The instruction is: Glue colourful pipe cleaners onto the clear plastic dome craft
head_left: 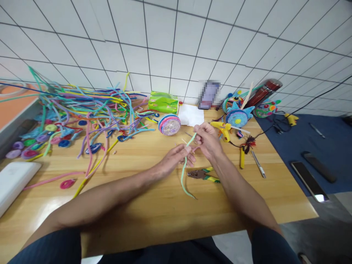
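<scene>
A light green pipe cleaner (183, 176) runs between my two hands, its lower end curling down over the wooden table. My left hand (180, 154) pinches it near the middle between thumb and fingers. Higher up, my right hand (207, 139) grips its upper end with closed fingertips. Just below the hands lie pliers (200, 173) with green and yellow handles, partly under my right forearm. Behind my hands stands a round coiled piece (169, 125) with pink and blue rings. A yellow glue gun (224, 129) sits right beside my right hand.
Many loose pipe cleaners (90, 101) and coiled discs spread over the left side. A green packet (163, 102), white paper (191, 115) and a phone (209, 95) are by the tiled wall. Coiled figures (237, 117), a red flask (264, 93) and a cutter knife (258, 165) lie right.
</scene>
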Tool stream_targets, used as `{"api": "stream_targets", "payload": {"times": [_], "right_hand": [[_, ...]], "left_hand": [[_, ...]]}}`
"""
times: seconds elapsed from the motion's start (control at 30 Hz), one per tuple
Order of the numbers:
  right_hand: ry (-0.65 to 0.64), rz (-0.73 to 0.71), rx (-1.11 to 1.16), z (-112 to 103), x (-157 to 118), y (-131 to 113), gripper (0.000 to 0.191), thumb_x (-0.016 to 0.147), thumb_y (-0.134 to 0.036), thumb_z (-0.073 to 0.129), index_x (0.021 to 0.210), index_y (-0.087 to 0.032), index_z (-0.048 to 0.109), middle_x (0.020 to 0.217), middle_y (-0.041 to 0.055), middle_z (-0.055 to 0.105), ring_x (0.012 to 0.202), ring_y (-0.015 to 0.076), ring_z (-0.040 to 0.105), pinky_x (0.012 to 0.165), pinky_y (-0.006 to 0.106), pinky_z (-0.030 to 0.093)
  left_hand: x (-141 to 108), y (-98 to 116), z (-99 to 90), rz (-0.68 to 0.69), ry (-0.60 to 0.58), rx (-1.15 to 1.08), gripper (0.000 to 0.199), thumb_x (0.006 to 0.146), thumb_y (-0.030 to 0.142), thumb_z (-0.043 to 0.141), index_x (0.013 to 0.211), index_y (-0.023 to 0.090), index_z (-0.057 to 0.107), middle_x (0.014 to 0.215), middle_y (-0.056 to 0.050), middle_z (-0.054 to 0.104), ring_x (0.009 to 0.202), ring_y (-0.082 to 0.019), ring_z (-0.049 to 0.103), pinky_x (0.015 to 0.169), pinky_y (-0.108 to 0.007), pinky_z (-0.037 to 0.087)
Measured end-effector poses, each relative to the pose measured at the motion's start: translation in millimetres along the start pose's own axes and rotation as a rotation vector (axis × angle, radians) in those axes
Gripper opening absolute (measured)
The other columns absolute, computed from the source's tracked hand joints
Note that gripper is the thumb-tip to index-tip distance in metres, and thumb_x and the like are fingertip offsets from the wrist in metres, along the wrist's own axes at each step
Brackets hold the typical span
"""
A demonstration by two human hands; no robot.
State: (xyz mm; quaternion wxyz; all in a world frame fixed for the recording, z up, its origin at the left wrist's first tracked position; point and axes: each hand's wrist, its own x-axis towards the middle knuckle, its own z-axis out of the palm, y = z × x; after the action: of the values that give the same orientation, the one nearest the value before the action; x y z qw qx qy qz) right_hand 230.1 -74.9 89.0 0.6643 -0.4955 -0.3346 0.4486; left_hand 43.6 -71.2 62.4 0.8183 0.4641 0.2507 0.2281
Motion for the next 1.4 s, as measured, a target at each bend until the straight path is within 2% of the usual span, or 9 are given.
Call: {"api": "stream_targets", "payload": {"times": [0.17, 0.37, 0.57, 0.8, 0.9, 1.07, 1.17, 1.27, 1.4], "right_hand": [[-0.094, 0.106, -0.033, 11.4, -10.7, 8.7, 0.062, 0.063, -0.064, 0.110, 0.075, -0.026, 0.063, 0.052, -0.0101, 0.053, 0.044, 0.0077, 0.045, 0.038, 0.018, 0.033], [-0.224, 0.203, 0.062, 10.0, -8.8, 2.5, 0.061, 0.062, -0.066, 0.111, 0.082, -0.023, 0.073, 0.080, -0.0025, 0.078, 0.058, 0.0083, 0.063, 0.046, 0.018, 0.046], [-0.284, 0.252, 0.096, 1.2, 1.2, 3.5, 0.056, 0.064, -0.060, 0.112, 0.093, -0.022, 0.082, 0.091, 0.0039, 0.086, 0.071, 0.0128, 0.075, 0.061, 0.022, 0.060], [-0.142, 0.048, -0.145, -0.3, -5.9, 22.5, 0.046, 0.079, -0.064, 0.101, 0.087, -0.024, 0.080, 0.080, 0.0014, 0.082, 0.055, 0.0104, 0.062, 0.042, 0.021, 0.042], [-0.114, -0.032, -0.255, -0.1, -8.7, 27.8, 0.040, 0.086, -0.062, 0.095, 0.088, -0.025, 0.081, 0.082, 0.0012, 0.083, 0.055, 0.0106, 0.060, 0.042, 0.021, 0.042], [-0.094, -0.010, -0.209, -4.3, -4.2, 23.6, 0.045, 0.084, -0.065, 0.096, 0.087, -0.024, 0.078, 0.083, 0.0014, 0.082, 0.057, 0.0095, 0.060, 0.046, 0.020, 0.046], [-0.046, 0.021, -0.129, -6.1, -1.6, 20.8, 0.052, 0.078, -0.069, 0.100, 0.091, -0.024, 0.078, 0.082, -0.0003, 0.080, 0.059, 0.0095, 0.062, 0.047, 0.019, 0.047], [-0.108, 0.095, -0.057, -3.6, -3.5, 22.6, 0.061, 0.072, -0.074, 0.102, 0.101, -0.025, 0.079, 0.083, -0.0016, 0.079, 0.057, 0.0086, 0.058, 0.043, 0.019, 0.040], [-0.236, 0.151, -0.031, 2.6, -10.7, 27.5, 0.063, 0.074, -0.079, 0.099, 0.087, -0.022, 0.076, 0.077, -0.0007, 0.076, 0.054, 0.0069, 0.047, 0.043, 0.019, 0.037]], "left_hand": [[6.0, 8.3, -4.9, 0.052, 0.043, -0.041, 0.067, 0.080, 0.074, 0.096, 0.103, 0.017, 0.069, 0.072, 0.004, 0.068, 0.059, -0.010, 0.061, 0.062, -0.026, 0.049], [6.2, 8.3, -6.2, 0.017, 0.119, -0.094, 0.054, 0.084, 0.063, 0.094, 0.097, 0.019, 0.065, 0.054, 0.014, 0.042, 0.043, -0.005, 0.028, 0.046, -0.020, 0.022], [7.6, 9.1, -8.0, 0.000, 0.148, -0.155, 0.058, 0.077, 0.060, 0.099, 0.094, 0.022, 0.060, 0.052, 0.015, 0.040, 0.043, -0.005, 0.024, 0.044, -0.018, 0.022], [6.6, -6.0, -3.3, -0.071, 0.131, -0.128, 0.061, 0.081, 0.069, 0.097, 0.103, 0.019, 0.069, 0.054, 0.014, 0.039, 0.045, -0.005, 0.025, 0.045, -0.019, 0.019], [7.2, -10.7, -3.1, -0.096, 0.108, -0.108, 0.063, 0.080, 0.071, 0.096, 0.103, 0.018, 0.071, 0.055, 0.014, 0.039, 0.045, -0.005, 0.026, 0.045, -0.019, 0.020], [6.0, -9.6, -6.5, -0.113, 0.055, -0.125, 0.076, 0.077, 0.080, 0.096, 0.111, 0.016, 0.073, 0.059, 0.010, 0.056, 0.043, -0.005, 0.036, 0.046, -0.019, 0.034], [5.6, -8.2, -7.6, -0.139, 0.057, -0.131, 0.080, 0.073, 0.080, 0.099, 0.111, 0.015, 0.072, 0.058, 0.010, 0.057, 0.042, -0.005, 0.038, 0.045, -0.019, 0.033], [6.5, -7.7, -7.8, -0.143, 0.076, -0.113, 0.077, 0.073, 0.077, 0.100, 0.109, 0.014, 0.072, 0.053, 0.013, 0.049, 0.041, -0.004, 0.029, 0.044, -0.018, 0.027], [7.4, -12.0, -8.8, -0.138, 0.089, -0.066, 0.075, 0.075, 0.078, 0.097, 0.108, 0.015, 0.073, 0.053, 0.013, 0.044, 0.043, -0.004, 0.026, 0.044, -0.019, 0.025]]}}
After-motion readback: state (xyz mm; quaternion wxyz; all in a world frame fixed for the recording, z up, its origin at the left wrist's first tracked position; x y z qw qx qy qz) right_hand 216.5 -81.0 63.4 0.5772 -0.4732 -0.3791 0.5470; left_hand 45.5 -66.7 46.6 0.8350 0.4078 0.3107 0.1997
